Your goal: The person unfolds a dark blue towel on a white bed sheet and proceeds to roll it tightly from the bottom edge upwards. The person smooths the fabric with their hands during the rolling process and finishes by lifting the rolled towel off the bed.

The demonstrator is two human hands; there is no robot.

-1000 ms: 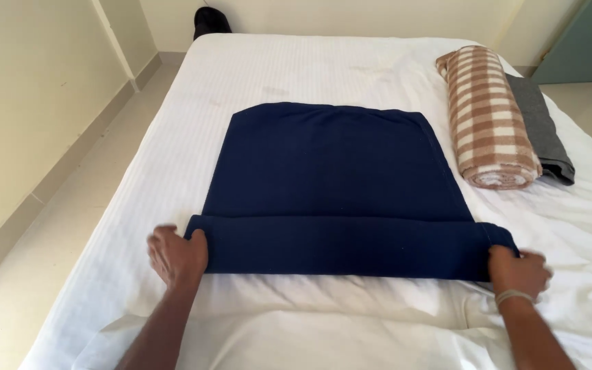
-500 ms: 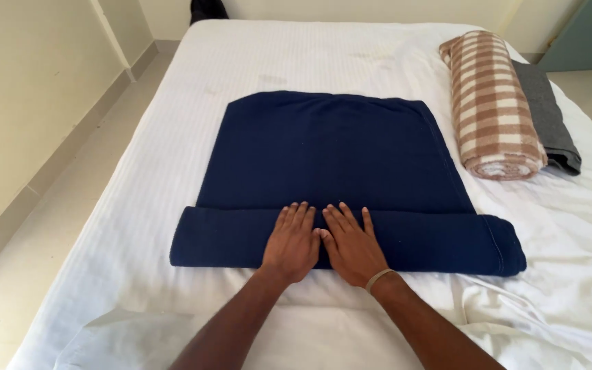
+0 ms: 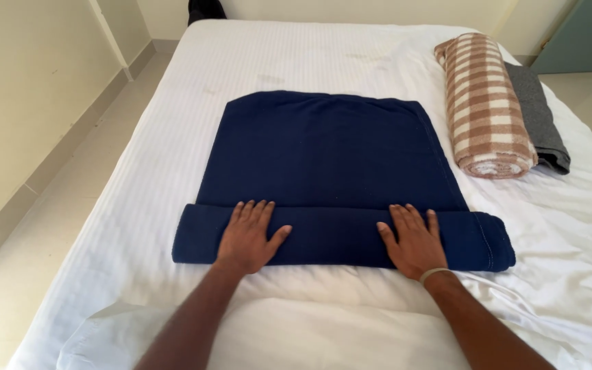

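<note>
**Both palms down on the navy roll**

Here we are over the bed [image 3: 351, 62], and the dark blue towel [image 3: 330, 147] lies spread on the white sheet, its near edge turned up into a thick roll [image 3: 330, 236] that runs from left to right across the near part of the cloth. The left hand [image 3: 248, 236] lies flat on the roll towards its left end, fingers spread wide and pointing to the far side, thumb out to the right. The right hand [image 3: 412, 240] does the same towards the right end, open and pressing, gripping nothing; a thin band [image 3: 433, 274] circles that wrist. The two hands sit well apart, with a bare stretch of roll between them.

The step in hand looks like rolling the towel away from the body: roughly a third is wound up, while the far part lies flat and smooth. The next push, I'd judge, calls for even pressure from both palms so the roll travels straight and its ends stay level; the right end already juts out a little past the flat part's edge.

Off to the far right, a brown-and-white checked roll [image 3: 488, 103] lies finished, with a grey folded cloth [image 3: 543, 116] just beside it.
</note>
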